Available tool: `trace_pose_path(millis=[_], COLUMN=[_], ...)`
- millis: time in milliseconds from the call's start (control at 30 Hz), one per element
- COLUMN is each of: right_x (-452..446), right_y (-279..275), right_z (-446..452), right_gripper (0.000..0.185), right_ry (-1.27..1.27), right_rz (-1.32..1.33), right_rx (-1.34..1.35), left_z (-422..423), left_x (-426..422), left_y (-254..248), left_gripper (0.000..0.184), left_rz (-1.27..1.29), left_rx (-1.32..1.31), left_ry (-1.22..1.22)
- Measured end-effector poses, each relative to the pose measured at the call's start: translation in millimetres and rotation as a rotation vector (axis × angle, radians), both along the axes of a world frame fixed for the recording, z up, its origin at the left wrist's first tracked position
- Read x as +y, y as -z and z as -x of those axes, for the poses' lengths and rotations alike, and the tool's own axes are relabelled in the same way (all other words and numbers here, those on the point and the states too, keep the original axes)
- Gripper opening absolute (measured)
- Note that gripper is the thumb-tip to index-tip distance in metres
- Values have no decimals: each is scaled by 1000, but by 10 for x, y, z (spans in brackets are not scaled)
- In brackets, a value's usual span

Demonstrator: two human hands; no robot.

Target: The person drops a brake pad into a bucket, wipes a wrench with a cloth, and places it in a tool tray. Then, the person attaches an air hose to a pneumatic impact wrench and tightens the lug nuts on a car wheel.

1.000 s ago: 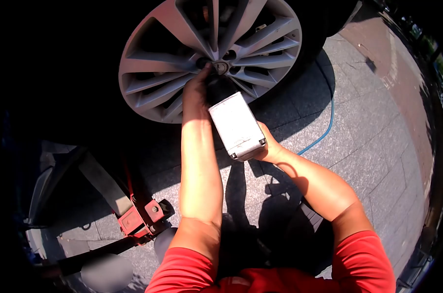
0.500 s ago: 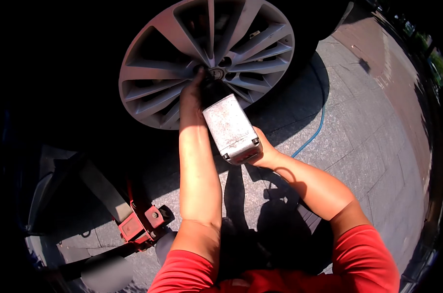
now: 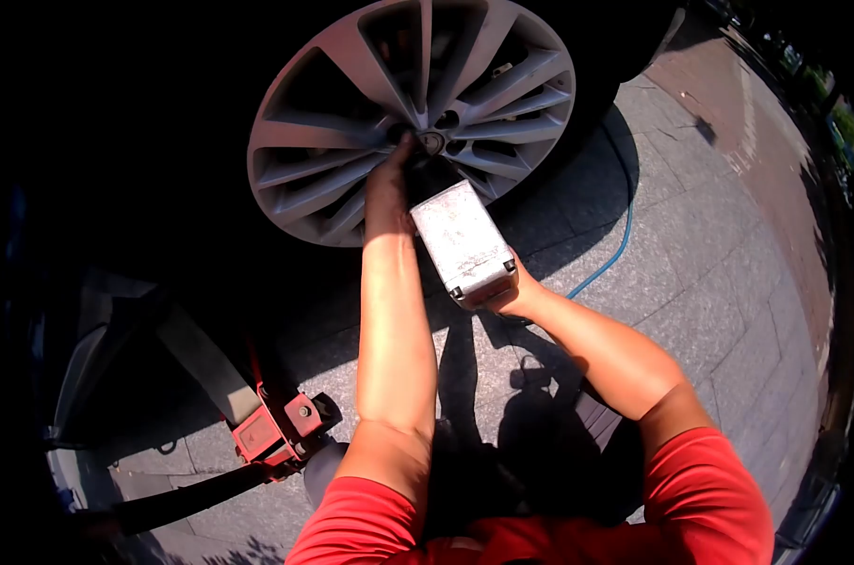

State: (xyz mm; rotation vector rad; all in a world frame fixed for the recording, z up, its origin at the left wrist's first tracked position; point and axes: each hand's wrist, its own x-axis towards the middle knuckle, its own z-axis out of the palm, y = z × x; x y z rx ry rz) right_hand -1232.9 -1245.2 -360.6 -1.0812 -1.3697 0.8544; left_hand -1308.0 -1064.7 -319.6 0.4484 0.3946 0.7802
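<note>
two bare hands hold one power tool (image 3: 460, 235), which is in the middle of the scene, on the near side of a silver wheel (image 3: 366, 75). the tool is tilted: its dark front part goes to the far left, toward the wheel, and its silver rear end comes to the near right. the left hand (image 3: 387, 193) is gripping the front part from the left side, with the thumb pointing to the far side, near the center cap (image 3: 431, 142). the right hand (image 3: 516, 290) is closed on the same tool at its near right end; the silver body covers most of its fingers. whether the front of the tool touches the wheel, i cannot tell, because this place is too dark.

on the right, a thin blue hose (image 3: 625, 240) curves over the grey pavement (image 3: 709, 245). on the near left, well apart from the hands, there is a red metal piece (image 3: 265, 438), and a grey bar (image 3: 201, 348) reaches from it to the far left. both arms have red sleeves (image 3: 705, 480).
</note>
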Motion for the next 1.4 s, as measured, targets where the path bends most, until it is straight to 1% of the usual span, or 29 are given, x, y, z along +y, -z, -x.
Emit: trace_pose_path(millis=[33,67,133,167,233,267,300,333,367,400,433,500,567,633,667,700,800,833,867,900,933,1000,1067,1100,1167,1233,1267,1333,1400], right_x=[38,55,81,93,284,362,333,286,251,216,243,288,253,244,266,258,251,239,229,231,239,255,234,235,270,287,294,293,265], right_y=[59,102,157,179,580,597,617,446,306,168,196,320,228,191,204,199,146,108,92,97,97,73,12,60,165,230,237,204,119], right_z=[22,20,5,-16,-79,-52,-56,2,15,28,-8,-37,-27,-13,9,-6,-64,-85,-98,-104,-107,-121,-137,-162,-207,-188,-205,-213,-189], right_gripper=[58,57,59,63,50,44,43,42,45,48,48,53,55,41,46,46,53,55,56,56,56,57,54,54,49,44,44,43,50], right_ry=[53,77,72,45,-33,-77,-15,59,62,67,66,16,35,66,-32,-27,-30,48,124,126,146,165,120,127,89,42,75,111,82], right_rz=[8,16,61,96,17,-21,-79,-138,-72,-7,-5,118,2,20,208,208,176,71,-34,-31,-9,17,118,128,25,167,114,59,57], right_rx=[-56,-85,-121,-130,56,148,-33,-210,-171,-132,-142,-12,-197,-160,490,490,412,49,-312,-310,-289,-269,-202,-199,-289,223,-23,-266,-188], left_z=[22,24,7,5,13,1,-9,0,-4,-19,-37,-31,-10,-4,-13,-30,-61,-54,-40,-37,-34,-26,-33,-50,-97,-91,-84,-89,-82], left_x=[-14,-50,-135,-110,-11,51,99,112,127,195,193,157,124,150,201,240,256,265,276,288,276,253,240,223,204,214,211,240,259], left_y=[-13,-9,10,26,37,-2,-24,-26,-7,27,23,43,22,45,70,99,123,147,169,186,181,185,159,154,149,143,156,164,186], left_gripper=[30,30,36,36,38,37,37,37,37,33,33,33,33,33,33,34,37,37,39,40,40,43,43,43,43,42,42,44,45], left_rz=[92,95,-49,-48,-13,-57,-64,-18,30,55,57,21,30,40,21,3,9,11,-24,-59,-57,-97,-66,-38,-6,-11,-60,-66,-68], left_rx=[-131,-136,-342,-343,-65,16,13,1,-13,-70,-80,-61,-72,-83,-62,-39,-91,-90,-151,-212,-211,-261,-262,-264,-217,-164,-208,-200,-195], left_ry=[22,13,210,213,127,144,143,133,124,197,197,140,107,77,91,109,84,87,140,192,193,278,295,314,280,247,269,261,249])
